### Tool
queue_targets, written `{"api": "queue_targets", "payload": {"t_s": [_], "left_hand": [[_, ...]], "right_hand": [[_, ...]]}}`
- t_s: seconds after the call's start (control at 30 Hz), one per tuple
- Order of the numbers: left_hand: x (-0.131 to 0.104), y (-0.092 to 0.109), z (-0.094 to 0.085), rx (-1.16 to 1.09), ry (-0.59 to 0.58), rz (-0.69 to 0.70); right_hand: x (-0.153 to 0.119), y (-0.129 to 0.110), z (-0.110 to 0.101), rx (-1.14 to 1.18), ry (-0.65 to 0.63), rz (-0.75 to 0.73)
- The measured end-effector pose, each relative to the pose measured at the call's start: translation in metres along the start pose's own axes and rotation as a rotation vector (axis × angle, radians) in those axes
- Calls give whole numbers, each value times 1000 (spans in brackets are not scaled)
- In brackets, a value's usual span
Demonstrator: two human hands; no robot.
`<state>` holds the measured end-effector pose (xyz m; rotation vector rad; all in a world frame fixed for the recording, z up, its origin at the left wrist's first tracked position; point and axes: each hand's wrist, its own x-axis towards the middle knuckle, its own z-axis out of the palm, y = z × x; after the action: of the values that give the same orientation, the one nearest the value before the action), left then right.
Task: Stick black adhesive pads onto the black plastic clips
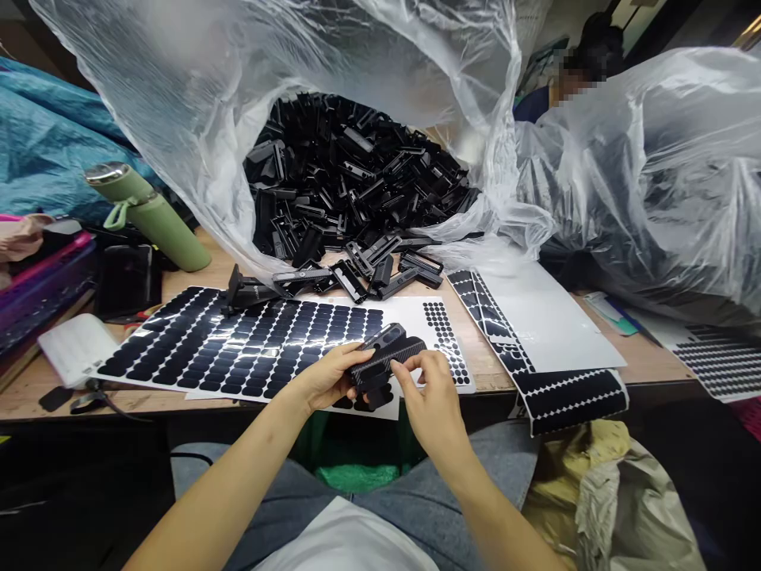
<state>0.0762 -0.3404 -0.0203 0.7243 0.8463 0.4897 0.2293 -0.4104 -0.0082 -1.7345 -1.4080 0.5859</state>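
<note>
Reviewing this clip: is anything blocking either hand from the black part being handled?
Nothing visible does. The left hand grips the black part directly, and the right hand appears to touch its textured face. The sheet of black stickers lies on the table, not between them.

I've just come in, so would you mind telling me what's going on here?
A person is handling a patterned black part above a sheet of dark patches on the table. The left hand holds it, and the right hand touches it near one end; whether it pinches or presses is hard to tell. Beyond, a heap of black parts fills an opened plastic bag.
</note>
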Motion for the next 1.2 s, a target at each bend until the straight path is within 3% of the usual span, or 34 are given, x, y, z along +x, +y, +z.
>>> {"api": "queue_targets", "payload": {"t_s": [0.17, 0.3, 0.5, 0.6, 0.67, 0.77, 0.87, 0.93, 0.97, 1.07, 1.13, 1.2], "left_hand": [[0, 2, 4, 67, 60, 76], [-9, 4, 2, 158, 43, 101], [-44, -13, 6, 688, -177, -64], [-63, -24, 10, 1020, -175, -5], [-67, -21, 10, 1160, -136, 75], [-49, 7, -3, 1198, 43, 212], [-8, 54, -40, 1328, 591, 466], [19, 84, -74, 1498, 898, 485], [29, 97, -91, 1574, 929, 451], [44, 118, -129, 1685, 836, 342], [43, 119, -137, 1699, 803, 321], [37, 115, -131, 1680, 790, 338]], "right_hand": [[-15, -10, 3, 81, -68, -91], [-26, -18, -15, 189, -160, -271], [-26, -3, -46, 353, 5, -197], [-23, 8, -45, 368, 12, -150], [-22, 13, -42, 384, 11, -119], [-22, 14, -39, 401, 1, -62], [-22, 12, -39, 413, -18, -31], [-21, 10, -38, 430, -19, -30], [-21, 10, -38, 438, -18, -28], [-20, 12, -39, 437, -24, 2], [-18, 14, -39, 428, -33, 37], [-16, 16, -39, 425, -43, 60]]}}
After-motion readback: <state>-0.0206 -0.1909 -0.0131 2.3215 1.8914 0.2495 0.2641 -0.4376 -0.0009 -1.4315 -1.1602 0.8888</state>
